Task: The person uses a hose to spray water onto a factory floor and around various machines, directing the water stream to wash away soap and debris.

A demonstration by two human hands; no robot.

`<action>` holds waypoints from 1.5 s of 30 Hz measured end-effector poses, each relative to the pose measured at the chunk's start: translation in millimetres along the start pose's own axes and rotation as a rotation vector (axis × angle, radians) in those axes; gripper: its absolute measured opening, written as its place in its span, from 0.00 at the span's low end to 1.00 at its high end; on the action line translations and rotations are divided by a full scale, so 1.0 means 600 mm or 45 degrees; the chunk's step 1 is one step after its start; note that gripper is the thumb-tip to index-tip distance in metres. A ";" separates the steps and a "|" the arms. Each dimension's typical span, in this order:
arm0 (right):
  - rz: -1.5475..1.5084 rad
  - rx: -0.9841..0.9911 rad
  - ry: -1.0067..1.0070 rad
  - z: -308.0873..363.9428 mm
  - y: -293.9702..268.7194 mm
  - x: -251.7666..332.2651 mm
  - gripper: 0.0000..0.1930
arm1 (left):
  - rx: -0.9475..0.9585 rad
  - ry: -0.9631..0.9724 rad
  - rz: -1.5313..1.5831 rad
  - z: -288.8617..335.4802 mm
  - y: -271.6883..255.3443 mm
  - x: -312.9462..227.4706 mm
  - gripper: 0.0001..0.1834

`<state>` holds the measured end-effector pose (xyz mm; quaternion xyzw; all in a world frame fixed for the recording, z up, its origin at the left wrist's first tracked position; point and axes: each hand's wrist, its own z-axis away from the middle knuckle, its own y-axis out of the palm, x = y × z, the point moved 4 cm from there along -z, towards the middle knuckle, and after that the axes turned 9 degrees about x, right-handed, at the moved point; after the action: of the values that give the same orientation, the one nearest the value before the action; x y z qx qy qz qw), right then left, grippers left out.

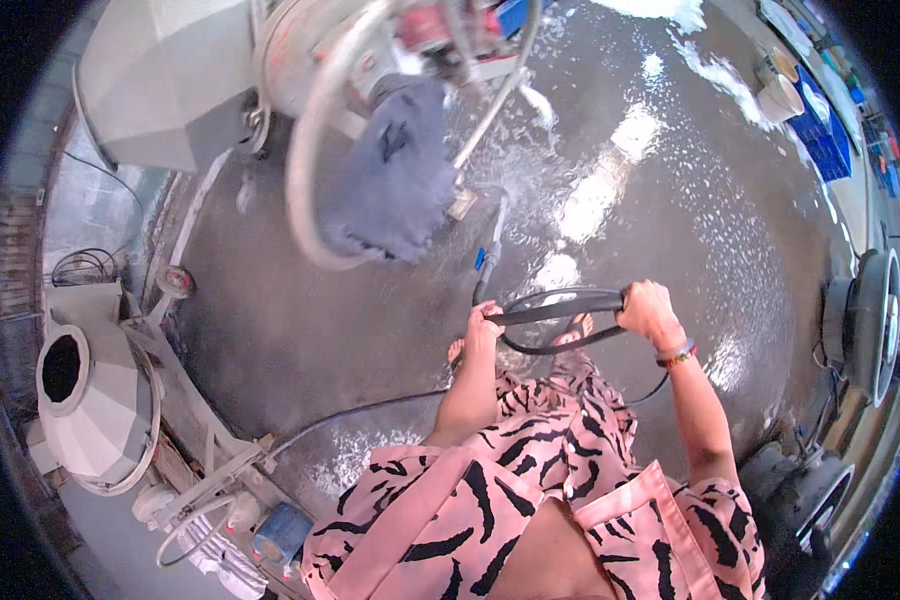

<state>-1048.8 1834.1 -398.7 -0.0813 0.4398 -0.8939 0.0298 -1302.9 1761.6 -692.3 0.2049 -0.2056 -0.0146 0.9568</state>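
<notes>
One flexible black hose (560,310), partly looped, was gripped by left hand (483,322) and right hand (650,312); smooth grey floor (300,330) already wet, white frothy patches (730,82) still present.

near three o'clock, the right hand (650,312) hides part of the looped black hose (560,311), and its own fingertips are out of sight. toward six, a stretch of hose vanishes behind the left forearm (470,385) and patterned clothing (470,490), which the lower edge cuts off. at eleven, a pale wheel (301,170) is blurred; at ten, the upper edge crops a faceted drum (165,85). between two and three, small rim items (882,150) can't be told.
</notes>
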 end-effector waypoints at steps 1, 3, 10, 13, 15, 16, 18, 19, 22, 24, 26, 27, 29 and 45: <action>-0.033 -0.090 -0.010 0.010 0.001 -0.036 0.11 | -0.035 0.228 -0.299 -0.004 0.015 0.027 0.18; -0.052 -0.075 -0.018 0.009 0.011 -0.117 0.10 | 0.079 0.178 -0.153 -0.016 0.060 0.099 0.12; -0.214 -0.240 -0.009 0.016 -0.002 -0.303 0.07 | 0.247 0.270 -0.164 -0.065 0.166 0.230 0.14; -0.316 -0.332 -0.009 0.016 -0.018 -0.330 0.06 | 0.225 0.370 -0.283 -0.057 0.199 0.245 0.09; -0.359 -0.381 -0.022 0.020 -0.023 -0.334 0.05 | 0.254 0.423 -0.267 -0.048 0.208 0.246 0.10; -0.364 -0.381 -0.038 0.021 -0.024 -0.337 0.05 | 0.272 0.461 -0.249 -0.043 0.209 0.244 0.10; -0.344 -0.449 -0.042 0.020 -0.031 -0.348 0.05 | 0.347 0.493 -0.161 -0.038 0.213 0.257 0.10; -0.346 -0.470 -0.047 0.016 -0.033 -0.357 0.06 | 0.399 0.577 -0.139 -0.033 0.217 0.266 0.11; -0.233 -0.466 -0.029 -0.024 -0.048 -0.383 0.07 | 0.463 0.708 -0.051 -0.030 0.230 0.292 0.09; -0.229 -0.506 -0.073 -0.049 -0.081 -0.391 0.07 | 0.489 0.758 0.015 -0.041 0.240 0.302 0.08; -0.201 -0.523 -0.143 -0.074 -0.125 -0.388 0.06 | 0.541 0.694 0.128 -0.057 0.252 0.307 0.09; -0.175 -0.521 -0.158 -0.091 -0.140 -0.389 0.06 | 0.523 0.672 0.175 -0.073 0.254 0.308 0.10; -0.103 -0.511 -0.244 -0.125 -0.172 -0.385 0.06 | 0.578 0.655 0.241 -0.099 0.274 0.302 0.12; 0.097 -0.342 -0.506 -0.445 -0.355 -0.464 0.08 | 0.925 0.672 0.700 -0.316 0.489 0.332 0.12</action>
<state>-816.4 2207.7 -423.2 -0.2422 0.5428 -0.7922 0.1383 -1061.2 2081.2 -656.0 0.4586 0.0043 0.3611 0.8119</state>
